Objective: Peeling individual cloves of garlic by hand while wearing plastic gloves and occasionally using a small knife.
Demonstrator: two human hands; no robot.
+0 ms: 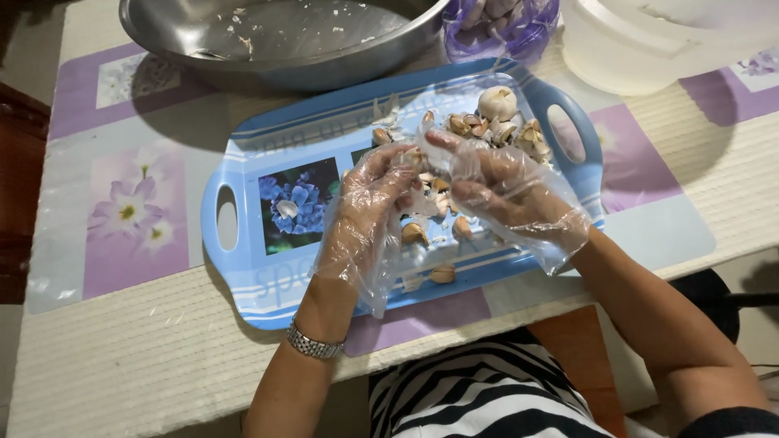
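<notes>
Both my hands wear loose clear plastic gloves and meet over a blue plastic tray [243, 162] with a flower picture. My left hand [369, 207] and my right hand [503, 191] pinch a small garlic clove [414, 156] between their fingertips. Under and behind them lie several garlic cloves and papery skins [495, 126], with a whole garlic bulb [497, 102] at the tray's far right. A few cloves [415, 234] rest on the tray near my palms. A metal watch band [315, 345] circles my left wrist.
A large steel bowl [284, 36] with bits of skin stands behind the tray. A purple mesh bag of garlic [499, 24] and a white plastic tub [649, 40] sit at the back right. The table carries a woven mat and floral placemats.
</notes>
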